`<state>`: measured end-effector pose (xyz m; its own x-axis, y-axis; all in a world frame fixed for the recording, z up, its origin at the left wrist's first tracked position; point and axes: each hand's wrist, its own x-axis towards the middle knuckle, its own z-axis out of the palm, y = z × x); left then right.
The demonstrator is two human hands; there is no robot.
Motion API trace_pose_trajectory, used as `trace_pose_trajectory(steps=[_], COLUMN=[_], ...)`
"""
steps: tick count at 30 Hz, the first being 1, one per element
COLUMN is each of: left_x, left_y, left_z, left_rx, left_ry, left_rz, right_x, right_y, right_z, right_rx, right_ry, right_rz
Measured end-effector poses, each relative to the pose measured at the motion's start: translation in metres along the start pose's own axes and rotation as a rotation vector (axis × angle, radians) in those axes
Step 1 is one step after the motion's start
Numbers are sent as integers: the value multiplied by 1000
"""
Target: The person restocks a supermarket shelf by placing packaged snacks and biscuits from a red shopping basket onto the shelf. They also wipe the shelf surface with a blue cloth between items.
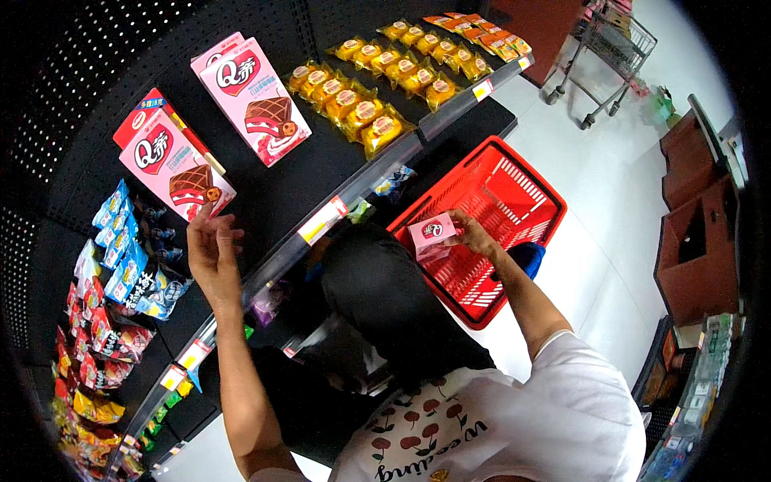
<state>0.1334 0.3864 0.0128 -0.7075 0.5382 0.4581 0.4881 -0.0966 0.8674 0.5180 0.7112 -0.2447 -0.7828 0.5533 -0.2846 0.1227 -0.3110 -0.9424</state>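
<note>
Two pink snack boxes concern us: our right hand has its fingers clamped on a small pink box above the red basket. Our left hand, fingers loosely apart, touches the lower edge of the pink box lying on the black shelf.

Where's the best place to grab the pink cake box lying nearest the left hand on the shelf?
Grip the pink cake box across its two long side edges near the lower end, coming from the shelf's front edge. It lies flat, face up, so the broad face gives no hold; the left hand already touches that lower end. The red box behind blocks the far end.
</note>
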Motion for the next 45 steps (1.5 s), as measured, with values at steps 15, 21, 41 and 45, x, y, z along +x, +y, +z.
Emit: trace_pose_trajectory(steps=[15, 21, 41, 45], left_x=[3, 0, -5, -6], left_y=[4, 0, 7, 4], left_z=[16, 6, -16, -24], left_rx=[-1, -45, -15, 11], left_ry=[-47, -49, 20, 35], left_rz=[-48, -59, -76, -62], right_x=[3, -6, -42, -42], right_y=[10, 11, 7, 2], right_z=[28, 46, 40, 51], right_rx=[-245, -143, -415, -467], right_ry=[339, 383, 436, 506], right_rz=[-219, -316, -299, -300])
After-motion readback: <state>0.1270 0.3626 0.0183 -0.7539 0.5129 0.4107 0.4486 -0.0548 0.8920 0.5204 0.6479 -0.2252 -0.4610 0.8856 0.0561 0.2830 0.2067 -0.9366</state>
